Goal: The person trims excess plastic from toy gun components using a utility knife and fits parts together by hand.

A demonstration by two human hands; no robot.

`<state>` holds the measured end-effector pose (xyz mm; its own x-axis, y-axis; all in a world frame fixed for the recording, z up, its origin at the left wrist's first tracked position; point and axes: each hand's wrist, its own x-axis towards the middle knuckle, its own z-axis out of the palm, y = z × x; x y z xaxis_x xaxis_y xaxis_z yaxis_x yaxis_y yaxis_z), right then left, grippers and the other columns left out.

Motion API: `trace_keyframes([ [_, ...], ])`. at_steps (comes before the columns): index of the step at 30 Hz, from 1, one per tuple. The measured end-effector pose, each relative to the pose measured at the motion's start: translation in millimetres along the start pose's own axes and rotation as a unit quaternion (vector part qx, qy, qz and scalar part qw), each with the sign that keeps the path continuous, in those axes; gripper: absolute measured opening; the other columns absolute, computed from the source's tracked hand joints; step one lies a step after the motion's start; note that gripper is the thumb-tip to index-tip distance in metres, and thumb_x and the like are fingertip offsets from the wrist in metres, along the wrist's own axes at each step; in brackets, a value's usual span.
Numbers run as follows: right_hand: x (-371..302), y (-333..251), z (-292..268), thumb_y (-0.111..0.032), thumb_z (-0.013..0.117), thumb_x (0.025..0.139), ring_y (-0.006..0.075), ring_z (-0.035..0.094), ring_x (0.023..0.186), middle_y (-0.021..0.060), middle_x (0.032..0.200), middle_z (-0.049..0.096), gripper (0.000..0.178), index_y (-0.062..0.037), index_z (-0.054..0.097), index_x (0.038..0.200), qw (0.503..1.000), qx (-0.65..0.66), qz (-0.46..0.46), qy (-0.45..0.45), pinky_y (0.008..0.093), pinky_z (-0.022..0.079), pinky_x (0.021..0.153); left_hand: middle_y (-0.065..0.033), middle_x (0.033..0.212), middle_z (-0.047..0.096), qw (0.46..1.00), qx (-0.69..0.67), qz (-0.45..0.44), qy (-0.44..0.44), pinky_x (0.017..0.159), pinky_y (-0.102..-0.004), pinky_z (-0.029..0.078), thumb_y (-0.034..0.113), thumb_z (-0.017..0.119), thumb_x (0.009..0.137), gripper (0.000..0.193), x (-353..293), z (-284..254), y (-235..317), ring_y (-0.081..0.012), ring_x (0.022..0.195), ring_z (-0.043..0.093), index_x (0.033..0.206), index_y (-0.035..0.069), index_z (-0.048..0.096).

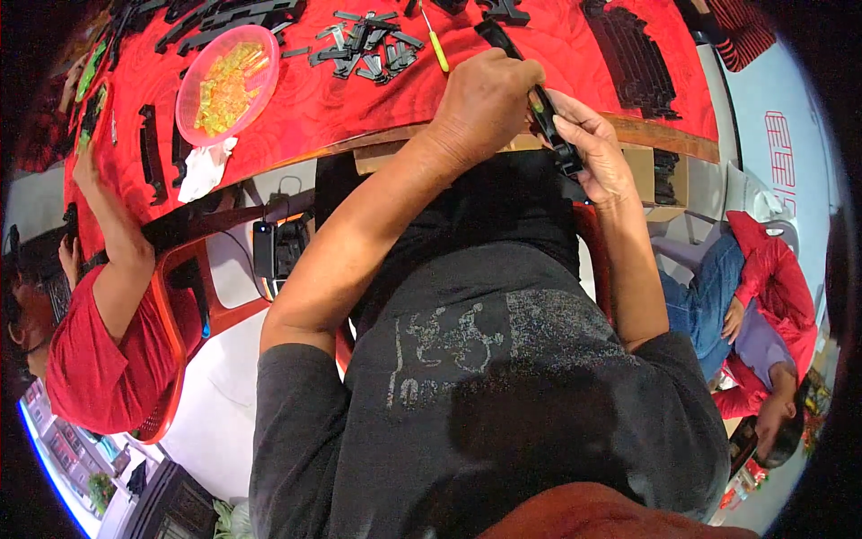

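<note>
Left hand [489, 94], right hand [603, 154] hold likely unfinished black part [547, 120]; right of pink basket [189, 95], loose clips [366, 45] remain, black strips [634, 59] perhaps done.

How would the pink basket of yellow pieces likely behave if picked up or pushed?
The pink basket would probably feel light for its size, as it looks like thin plastic. If tilted, the small yellow pieces would likely slide or spill, since they lie loose and uncovered. Pushed, it might drag the red cloth beneath it.
</note>
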<state>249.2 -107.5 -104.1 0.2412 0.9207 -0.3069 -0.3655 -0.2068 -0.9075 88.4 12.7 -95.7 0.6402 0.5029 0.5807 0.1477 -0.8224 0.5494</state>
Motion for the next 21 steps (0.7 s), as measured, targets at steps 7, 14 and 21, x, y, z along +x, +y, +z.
trace_keyframes([
  [7,-2,-5,5,-0.005,0.067,0.084,0.0161,0.060,0.106,0.0102,0.120,0.063,0.044,0.0025,0.055,0.126,1.000,-0.006,-0.017,0.015,0.0274,0.046,0.091,-0.0137,0.092,0.061,0.996,-0.026,0.007,0.082,0.076,-0.0420,0.050,-0.005,0.057,0.067,0.032,-5,-4,2,-0.0328,0.091,0.059,0.097,0.006,0.062],
  [14,-4,-10,14,-0.007,0.063,0.087,0.0155,0.062,0.103,0.0121,0.122,0.061,0.047,0.0037,0.050,0.131,0.998,-0.025,-0.044,0.029,0.0282,0.049,0.089,-0.0123,0.091,0.056,0.992,0.043,-0.018,0.114,0.072,-0.0416,0.049,-0.003,0.063,0.064,0.036,-12,-4,9,-0.0327,0.085,0.057,0.099,0.006,0.063],
  [21,-4,-7,17,-0.001,0.066,0.083,0.0172,0.060,0.109,0.0119,0.122,0.062,0.042,0.0032,0.057,0.124,0.997,0.000,-0.057,0.042,0.0285,0.045,0.095,-0.0127,0.084,0.052,0.995,0.082,-0.044,0.023,0.067,-0.0426,0.047,0.003,0.060,0.072,0.033,-14,3,25,-0.0317,0.081,0.055,0.105,0.008,0.062],
])
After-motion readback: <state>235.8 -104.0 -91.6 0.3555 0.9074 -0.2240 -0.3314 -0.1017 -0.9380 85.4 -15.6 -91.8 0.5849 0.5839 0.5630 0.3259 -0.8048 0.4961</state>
